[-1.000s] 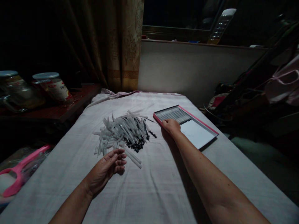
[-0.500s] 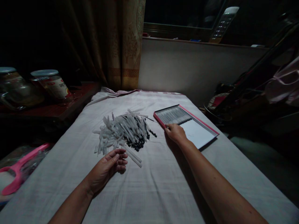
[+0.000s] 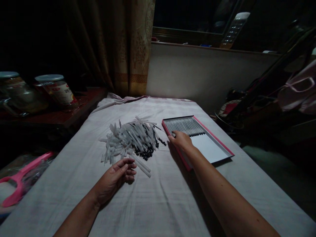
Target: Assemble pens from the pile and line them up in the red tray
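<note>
My right hand (image 3: 182, 141) grips the left wall of a shallow box (image 3: 213, 133) with pink-red sides, thumb outside and fingers over the rim. Inside, a row of slim clear pens (image 3: 184, 125) with black ends lies side by side in the far part, above a bare white bottom. My left hand (image 3: 121, 171) rests on the cloth, its fingers loosely curled and seemingly holding nothing. Just beyond it is a loose pile of pens (image 3: 138, 135), clear tubes with black tips, mixed with whitish translucent caps or tubes (image 3: 112, 141). Two pale tubes (image 3: 142, 167) lie beside my left fingers.
A pale checked cloth (image 3: 158, 204) covers the table. Lidded jars (image 3: 58, 90) stand on a dark red side table at left, above a pink plastic handle (image 3: 19, 179). A curtain (image 3: 134, 59) and a sill with a bottle (image 3: 234, 31) are behind. Dark clutter lies right.
The box has turned slightly and come nearer on its right side, with my right hand shifting a little left along its wall. My left hand and the pile have stayed put.
</note>
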A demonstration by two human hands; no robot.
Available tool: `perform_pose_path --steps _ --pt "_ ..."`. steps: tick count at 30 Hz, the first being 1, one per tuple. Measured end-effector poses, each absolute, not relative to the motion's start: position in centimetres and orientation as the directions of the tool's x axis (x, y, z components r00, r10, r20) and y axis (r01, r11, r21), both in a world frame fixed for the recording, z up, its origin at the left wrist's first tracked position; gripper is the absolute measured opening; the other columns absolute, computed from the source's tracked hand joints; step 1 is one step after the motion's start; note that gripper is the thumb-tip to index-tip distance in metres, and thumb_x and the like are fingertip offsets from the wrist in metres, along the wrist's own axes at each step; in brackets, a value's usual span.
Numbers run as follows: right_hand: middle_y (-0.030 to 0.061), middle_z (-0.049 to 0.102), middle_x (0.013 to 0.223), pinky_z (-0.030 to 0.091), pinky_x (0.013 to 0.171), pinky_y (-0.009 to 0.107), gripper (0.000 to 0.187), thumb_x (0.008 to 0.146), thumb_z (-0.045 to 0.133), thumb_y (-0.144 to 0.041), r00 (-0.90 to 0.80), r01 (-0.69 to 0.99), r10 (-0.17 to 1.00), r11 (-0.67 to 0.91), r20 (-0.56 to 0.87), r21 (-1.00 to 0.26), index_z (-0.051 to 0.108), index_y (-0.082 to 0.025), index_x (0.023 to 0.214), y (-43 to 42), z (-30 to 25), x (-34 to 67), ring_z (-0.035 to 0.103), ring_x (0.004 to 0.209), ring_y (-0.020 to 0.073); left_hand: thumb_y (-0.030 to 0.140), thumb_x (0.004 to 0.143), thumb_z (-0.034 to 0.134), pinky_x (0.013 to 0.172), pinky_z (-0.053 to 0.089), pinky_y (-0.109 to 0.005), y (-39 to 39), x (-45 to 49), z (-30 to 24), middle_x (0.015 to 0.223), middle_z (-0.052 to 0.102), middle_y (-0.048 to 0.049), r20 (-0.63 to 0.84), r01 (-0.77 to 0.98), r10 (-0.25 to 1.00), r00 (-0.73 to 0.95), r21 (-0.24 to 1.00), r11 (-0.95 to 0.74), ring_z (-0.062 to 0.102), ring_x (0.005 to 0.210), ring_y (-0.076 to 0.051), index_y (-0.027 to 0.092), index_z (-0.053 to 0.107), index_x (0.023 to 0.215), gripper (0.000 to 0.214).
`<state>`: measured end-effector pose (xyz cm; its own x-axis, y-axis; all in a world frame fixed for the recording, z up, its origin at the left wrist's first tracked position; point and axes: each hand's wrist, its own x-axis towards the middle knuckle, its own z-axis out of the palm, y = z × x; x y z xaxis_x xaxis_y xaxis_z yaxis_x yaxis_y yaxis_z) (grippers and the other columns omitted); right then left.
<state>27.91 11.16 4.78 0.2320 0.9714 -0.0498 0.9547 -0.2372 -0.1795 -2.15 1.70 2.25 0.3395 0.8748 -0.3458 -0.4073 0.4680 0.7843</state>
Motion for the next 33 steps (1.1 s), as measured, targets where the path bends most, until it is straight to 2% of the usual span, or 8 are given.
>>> perform_pose_path --steps 8,23,26,30,33 --pt "0.0084 0.073 0.116 0.049 0.085 0.032 0.044 0.088 0.052 -0.042 0.242 0.949 0.969 -0.247 -0.047 -0.195 0.066 -0.027 0.127 11.3 5.0 27.7 0.066 0.109 0.0263 0.029 0.072 0.083 0.069 0.053 -0.031 1.7 -2.2 2.1 0.093 0.069 -0.0086 -0.339 -0.402 0.876 0.344 0.79 0.464 0.066 0.077 -0.018 0.015 0.071 0.1 0.033" --pt "0.0122 0.072 0.116 0.049 0.085 0.035 0.05 0.089 0.051 -0.046 0.243 0.953 0.969 -0.247 -0.041 -0.173 0.064 -0.022 0.13 11.2 5.1 27.8 0.065 0.11 0.0292 0.029 0.074 0.082 0.067 0.054 -0.029 1.7 -2.2 2.2 0.093 0.069 -0.0087 -0.337 -0.41 0.878 0.339 0.788 0.46 0.066 0.077 -0.017 0.015 0.071 0.099 0.031" --pt "0.0128 0.071 0.117 0.048 0.082 0.034 0.048 0.091 0.05 -0.045 0.238 0.961 0.971 -0.234 0.013 -0.146 0.063 -0.021 0.13 10.6 5.5 27.5 0.065 0.108 0.0285 0.027 0.075 0.081 0.065 0.054 -0.028 1.7 -2.2 2.4 0.092 0.069 -0.0088 -0.348 -0.423 0.874 0.338 0.774 0.471 0.066 0.076 -0.017 0.015 0.071 0.099 0.028" --pt "0.0092 0.072 0.111 0.045 0.078 0.029 0.035 0.094 0.048 -0.038 0.169 0.975 0.974 -0.143 0.153 -0.169 0.07 -0.023 0.116 9.2 5.9 25.8 0.067 0.098 0.0231 0.023 0.078 0.077 0.064 0.055 -0.028 1.7 -2.3 2.6 0.093 0.069 -0.0097 -0.345 -0.444 0.878 0.332 0.764 0.469 0.067 0.075 -0.016 0.013 0.07 0.1 0.025" --pt "0.006 0.073 0.104 0.043 0.076 0.025 0.028 0.094 0.05 -0.036 0.043 0.974 0.984 -0.002 0.174 -0.228 0.074 -0.023 0.101 7.9 5.6 23.7 0.066 0.092 0.0195 0.022 0.079 0.077 0.064 0.055 -0.027 1.8 -2.3 2.7 0.093 0.069 -0.0096 -0.339 -0.447 0.88 0.334 0.764 0.464 0.066 0.074 -0.016 0.013 0.07 0.1 0.024"
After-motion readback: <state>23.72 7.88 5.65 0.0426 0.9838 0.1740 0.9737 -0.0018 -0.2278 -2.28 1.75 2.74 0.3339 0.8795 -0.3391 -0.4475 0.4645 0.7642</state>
